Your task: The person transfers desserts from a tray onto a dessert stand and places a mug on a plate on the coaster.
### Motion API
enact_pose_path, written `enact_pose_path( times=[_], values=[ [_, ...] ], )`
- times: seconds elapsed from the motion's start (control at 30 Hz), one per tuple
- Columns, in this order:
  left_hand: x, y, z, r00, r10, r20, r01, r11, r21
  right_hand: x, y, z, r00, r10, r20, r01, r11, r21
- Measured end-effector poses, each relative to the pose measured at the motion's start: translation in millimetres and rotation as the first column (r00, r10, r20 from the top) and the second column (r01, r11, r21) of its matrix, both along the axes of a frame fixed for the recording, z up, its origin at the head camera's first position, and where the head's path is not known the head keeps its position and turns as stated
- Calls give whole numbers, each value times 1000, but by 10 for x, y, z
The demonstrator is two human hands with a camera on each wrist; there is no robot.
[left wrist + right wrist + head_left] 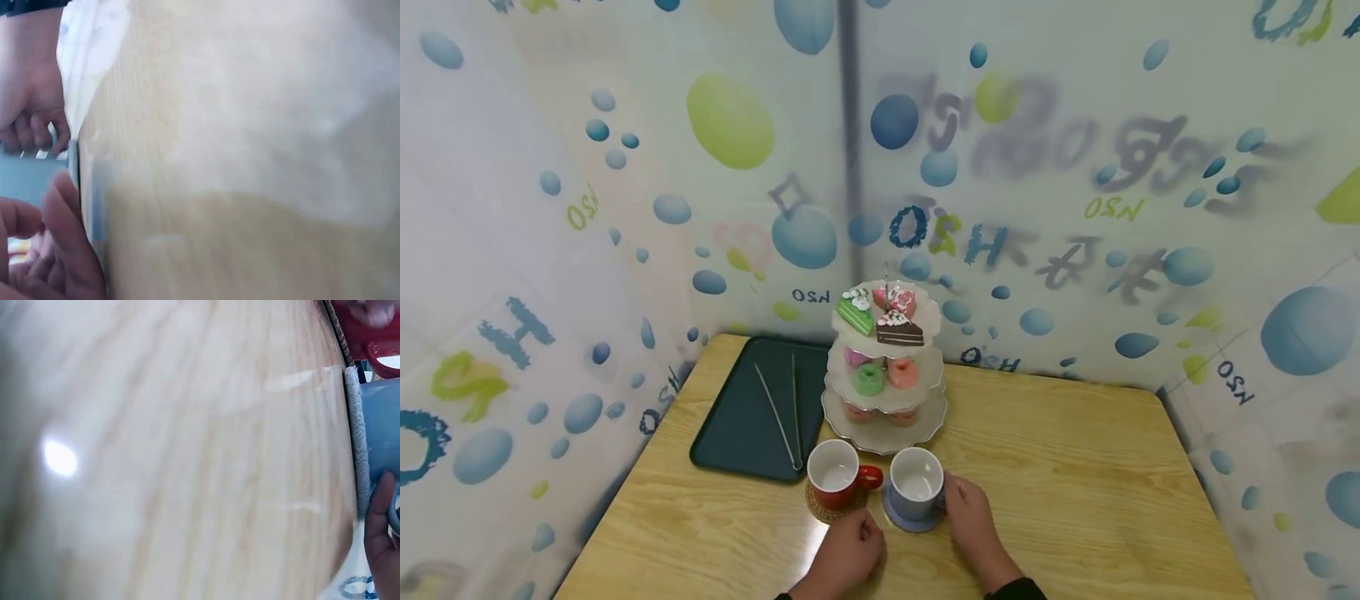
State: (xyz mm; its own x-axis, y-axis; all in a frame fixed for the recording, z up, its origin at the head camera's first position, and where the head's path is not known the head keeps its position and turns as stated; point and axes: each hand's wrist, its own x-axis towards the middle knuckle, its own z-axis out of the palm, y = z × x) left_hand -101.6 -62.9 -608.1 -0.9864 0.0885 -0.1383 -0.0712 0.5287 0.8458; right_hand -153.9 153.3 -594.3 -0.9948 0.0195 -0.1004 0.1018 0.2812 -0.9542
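Note:
My right hand (972, 521) grips the handle of a blue-grey mug (916, 500), white inside, which stands upright on a round blue coaster (914, 525). In the right wrist view, fingers (379, 519) of that hand bend round the handle of the blue mug (382, 428). My left hand (848, 546) is near the table's front, between the two coasters, its fingers loosely curled. Nothing shows in the left hand (53, 250) in the left wrist view. Just beyond it, a red mug (833, 487) with a white inside sits on a woven brown coaster (818, 506), handle pointing right.
Behind the mugs stands a three-tier white stand (887, 437) with cake slices (900, 332) on top and donut-like sweets (869, 380) lower down. To its left, a dark green tray (730, 425) bears metal tongs (778, 417). Patterned curtains (1060, 275) surround the wooden table (1075, 467).

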Motion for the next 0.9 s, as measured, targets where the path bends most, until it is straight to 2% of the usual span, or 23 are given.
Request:
enact_pose_path(
  times=[0.03,0.07,0.13,0.2,0.27,0.37,0.5,0.6,0.73,0.9],
  values=[
    [40,-75,12,999,26,-42,-30,996,-82,-7,14,-43,1000,-5,0,5,1000,4],
    [73,-148,26,996,63,-71,-73,984,-162,-7,26,-64,1000,-8,-7,8,1000,14],
    [117,-279,49,986,130,-101,-153,952,-266,-3,53,-79,1000,-17,-21,18,999,39],
    [123,-378,75,977,179,-111,-207,917,-342,9,88,-69,999,-19,-32,20,999,31],
    [98,-439,91,974,198,-113,-227,899,-375,20,128,-57,999,-23,-30,23,1000,7],
    [31,-468,98,977,183,-105,-210,895,-394,46,175,-34,999,-27,-35,27,1000,-1],
    [-52,-454,85,981,159,-108,-190,885,-424,77,198,-40,998,-45,-50,48,997,55],
    [-87,-456,77,981,150,-124,-190,877,-442,94,191,-55,998,-40,-53,43,997,62],
    [-94,-468,80,982,154,-109,-187,882,-432,97,177,-75,998,-30,-63,34,997,69],
    [-92,-465,89,984,151,-98,-179,892,-415,99,179,-81,997,-55,-63,60,994,88]
  ],
)
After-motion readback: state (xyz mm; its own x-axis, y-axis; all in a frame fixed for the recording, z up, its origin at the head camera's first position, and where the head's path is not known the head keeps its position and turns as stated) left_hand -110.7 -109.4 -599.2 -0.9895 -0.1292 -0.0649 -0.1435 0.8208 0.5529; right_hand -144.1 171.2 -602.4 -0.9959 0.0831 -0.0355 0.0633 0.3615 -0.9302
